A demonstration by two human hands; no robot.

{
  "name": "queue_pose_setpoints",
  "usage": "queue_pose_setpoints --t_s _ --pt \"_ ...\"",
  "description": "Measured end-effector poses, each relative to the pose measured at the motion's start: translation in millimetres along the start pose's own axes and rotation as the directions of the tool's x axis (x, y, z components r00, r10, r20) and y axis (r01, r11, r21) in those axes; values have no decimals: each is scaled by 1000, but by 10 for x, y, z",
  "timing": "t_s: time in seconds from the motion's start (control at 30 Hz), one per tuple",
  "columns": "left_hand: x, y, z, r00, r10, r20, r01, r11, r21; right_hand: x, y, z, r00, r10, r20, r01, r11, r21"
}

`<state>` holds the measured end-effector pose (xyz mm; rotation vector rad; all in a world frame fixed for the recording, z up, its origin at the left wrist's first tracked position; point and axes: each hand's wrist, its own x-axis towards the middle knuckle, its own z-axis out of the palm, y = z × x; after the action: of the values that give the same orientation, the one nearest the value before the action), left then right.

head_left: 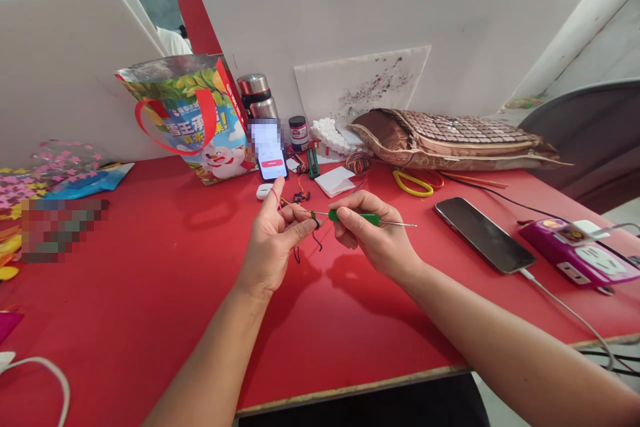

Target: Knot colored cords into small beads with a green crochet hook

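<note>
Between thumb and fingers, my left hand [273,233] pinches a small dark crocheted piece of yarn [314,219], with loose dark ends hanging below. A pink-red strand loops around its raised index finger. My right hand [373,230] holds a crochet hook [367,217] by its green grip. The hook's thin metal tip points left and meets the yarn piece; its other metal end sticks out to the right. Just beyond the hands lies a small tangle of dark and orange yarn [301,197]. A ball of multicoloured yarn [357,163] rests farther back.
On the red table [200,320] stand a colourful bag [220,127], a steel flask [260,97], a lit phone [270,153] and a dark jar [299,133]. Yellow-handled scissors [413,183], a charging phone [484,233] and a purple power strip [580,253] lie right. A brown cushion [455,137] sits behind.
</note>
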<state>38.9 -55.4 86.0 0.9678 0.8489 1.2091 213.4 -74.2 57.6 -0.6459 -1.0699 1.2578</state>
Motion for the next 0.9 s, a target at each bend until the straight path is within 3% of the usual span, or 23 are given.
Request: queue_pose_setpoints --t_s 0.37,0.63,0.77,0.9 --pt "-23 -51 47 999 46 21 -47 998 43 -71 66 186 992 -69 -107 66 997 -28" --pt "-17 -50 28 997 44 63 -48 997 65 -41 74 141 997 -58 -44 58 998 11" --pt "-19 -82 52 991 102 92 -116 980 165 -60 57 74 987 -158 34 162 959 -231" --pt "-6 -113 53 991 121 63 -129 982 137 -114 110 95 904 -398 154 417 742 -526"
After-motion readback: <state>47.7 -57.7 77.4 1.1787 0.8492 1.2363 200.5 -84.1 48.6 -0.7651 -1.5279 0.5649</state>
